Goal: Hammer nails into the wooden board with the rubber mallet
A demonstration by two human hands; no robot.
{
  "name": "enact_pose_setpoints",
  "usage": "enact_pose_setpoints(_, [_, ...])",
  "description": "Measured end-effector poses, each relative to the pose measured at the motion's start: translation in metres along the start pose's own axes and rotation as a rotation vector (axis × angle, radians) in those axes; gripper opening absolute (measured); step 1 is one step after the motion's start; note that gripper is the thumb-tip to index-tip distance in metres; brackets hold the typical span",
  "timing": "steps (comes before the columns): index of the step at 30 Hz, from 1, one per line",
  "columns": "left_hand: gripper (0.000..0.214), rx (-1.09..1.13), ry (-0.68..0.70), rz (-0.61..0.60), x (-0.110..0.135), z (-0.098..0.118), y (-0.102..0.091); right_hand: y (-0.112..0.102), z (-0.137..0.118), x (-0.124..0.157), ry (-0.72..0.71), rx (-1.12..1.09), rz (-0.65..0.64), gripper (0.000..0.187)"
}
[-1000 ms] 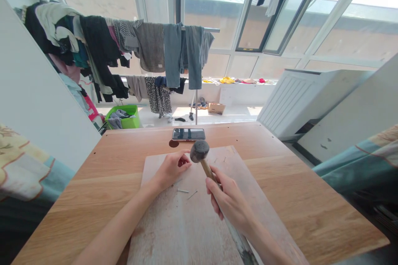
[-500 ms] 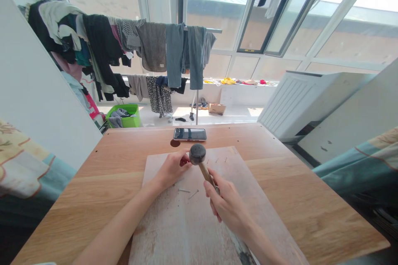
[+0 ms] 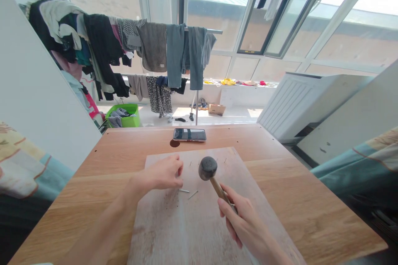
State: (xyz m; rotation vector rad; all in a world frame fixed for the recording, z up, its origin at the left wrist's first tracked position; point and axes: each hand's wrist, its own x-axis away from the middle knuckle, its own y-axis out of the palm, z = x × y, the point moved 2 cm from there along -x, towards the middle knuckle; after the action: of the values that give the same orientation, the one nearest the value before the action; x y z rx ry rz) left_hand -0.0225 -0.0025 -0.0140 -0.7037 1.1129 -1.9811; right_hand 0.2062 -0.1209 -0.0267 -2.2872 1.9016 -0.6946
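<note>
My right hand grips the wooden handle of a black rubber mallet, whose head hangs just above a pale worn board lying on the wooden table. My left hand hovers over the board's far left part with its fingers curled together; nothing shows in them. A thin nail stands upright in the board between my left hand and the mallet head. Two loose nails lie flat on the board nearer to me. More small nails stand near the board's far edge.
A dark phone lies at the table's far edge beside a round hole. White panels lean at both sides of the table. Beyond it stand a clothes rack full of laundry and a green basket.
The mallet has swung back toward me and to the right, away from the upright nail. My left hand has let go of the nail and drawn back to the left.
</note>
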Motion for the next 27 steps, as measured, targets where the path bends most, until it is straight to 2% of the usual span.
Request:
enact_pose_setpoints(4, [0.008, -0.080, 0.001, -0.051, 0.004, 0.008, 0.001, 0.001, 0.012, 0.008, 0.020, 0.025, -0.028, 0.043])
enact_pose_setpoints(7, [0.010, -0.072, 0.053, -0.005, 0.001, 0.011, 0.000, 0.004, 0.022, 0.009, 0.028, -0.018, -0.006, 0.046])
enact_pose_setpoints(11, [0.011, -0.046, -0.002, 0.048, -0.003, 0.005, -0.008, 0.007, 0.033, 0.008, 0.046, -0.095, 0.022, 0.047])
enact_pose_setpoints(17, [0.015, -0.058, 0.018, 0.072, -0.007, -0.004, -0.009, 0.007, 0.037, 0.006, 0.042, -0.103, 0.026, 0.049])
enact_pose_setpoints(23, [0.017, -0.046, 0.052, 0.080, -0.009, -0.002, -0.005, 0.008, 0.041, 0.004, 0.026, -0.124, 0.019, 0.051])
enact_pose_setpoints(27, [0.016, 0.002, 0.093, 0.135, -0.012, -0.005, 0.000, 0.007, 0.042, 0.003, 0.041, -0.111, 0.017, 0.053])
